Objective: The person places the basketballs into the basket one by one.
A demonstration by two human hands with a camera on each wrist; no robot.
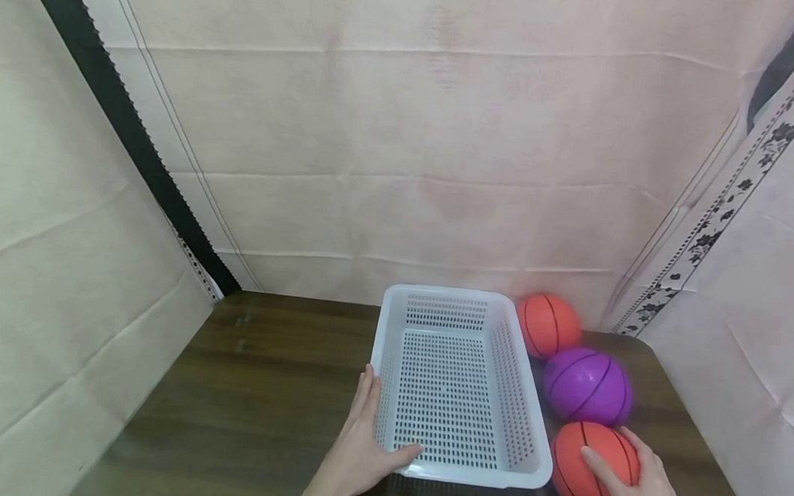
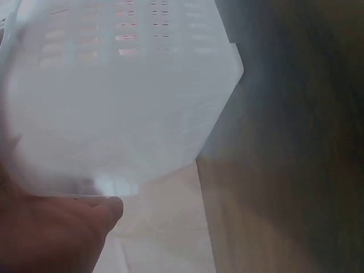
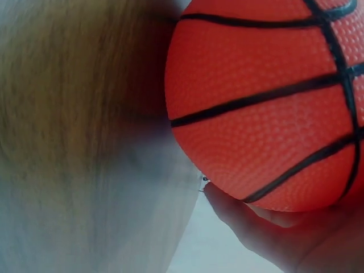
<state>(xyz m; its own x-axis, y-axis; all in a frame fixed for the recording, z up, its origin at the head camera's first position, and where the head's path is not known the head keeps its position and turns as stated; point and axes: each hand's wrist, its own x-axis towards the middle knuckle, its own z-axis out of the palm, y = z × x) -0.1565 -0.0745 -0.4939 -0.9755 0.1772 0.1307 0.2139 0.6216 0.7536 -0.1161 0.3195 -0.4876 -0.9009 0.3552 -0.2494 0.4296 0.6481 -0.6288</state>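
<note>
A white perforated plastic basket (image 1: 446, 389) stands on the wooden table. My left hand (image 1: 362, 452) grips its near left corner, thumb over the rim and fingers along the outer side. The left wrist view shows the basket's outer wall (image 2: 114, 114) close up. By the basket's near right corner, my right hand (image 1: 650, 493) holds an orange toy basketball (image 1: 577, 467) with black lines, thumb and fingers spread around it. That ball (image 3: 261, 108) fills much of the right wrist view. A purple ball (image 1: 588, 385) sits just beyond it, and another orange ball (image 1: 546, 325) lies farther back.
The dark wooden table (image 1: 240, 405) extends left of the basket. Pale cloth hangs behind as a back wall (image 1: 442, 153), with more cloth at the left (image 1: 65, 283) and right (image 1: 757, 319). The two farther balls lie along the basket's right side.
</note>
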